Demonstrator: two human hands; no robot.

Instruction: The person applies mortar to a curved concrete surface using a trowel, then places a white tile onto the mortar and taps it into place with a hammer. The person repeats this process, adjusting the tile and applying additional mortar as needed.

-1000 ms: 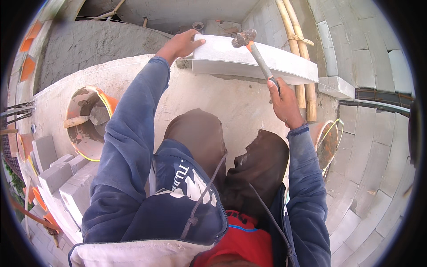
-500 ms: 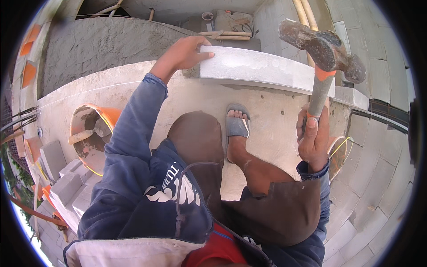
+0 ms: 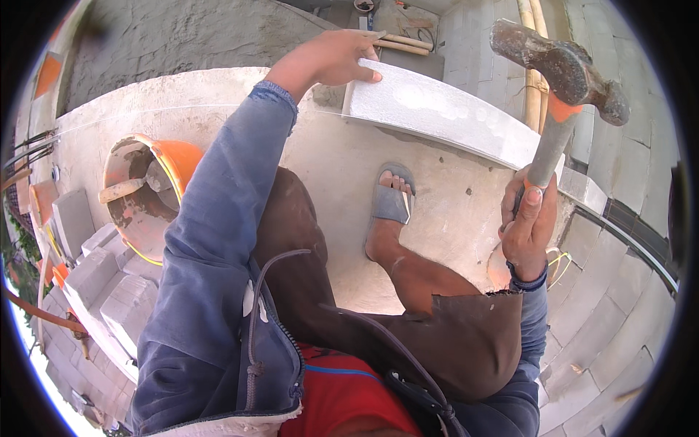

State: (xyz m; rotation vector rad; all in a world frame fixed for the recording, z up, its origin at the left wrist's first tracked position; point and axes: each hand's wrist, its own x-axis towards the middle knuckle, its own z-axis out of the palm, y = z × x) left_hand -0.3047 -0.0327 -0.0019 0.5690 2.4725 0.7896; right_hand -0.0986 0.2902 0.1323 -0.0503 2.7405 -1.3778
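Observation:
A long white lightweight concrete block (image 3: 437, 109) lies along the far edge of the pale concrete surface. My left hand (image 3: 329, 60) grips its left end, thumb on the near side of the top and fingers mostly hidden behind it. My right hand (image 3: 530, 229) is closed around the grey handle of a hammer (image 3: 553, 146), with an orange band below its worn, mortar-stained metal head. The hammer stands upright above the block's right end, its head raised clear of it. Part of the block's right end is hidden behind the handle and hand.
On the left an orange bucket (image 3: 186, 164) holds a trowel (image 3: 124, 191). Pale blocks (image 3: 87, 277) are stacked nearer me. A thin string line (image 3: 189, 109) crosses to the block. Beyond lies rough grey mortar (image 3: 182, 36); bamboo poles (image 3: 535, 95) stand behind the hammer. My sandalled foot (image 3: 393, 197) rests mid-surface.
The view has shifted, so the block, both hands and the hammer appear farther right. My left hand stays at the block's end, and the hammer remains raised in my right hand.

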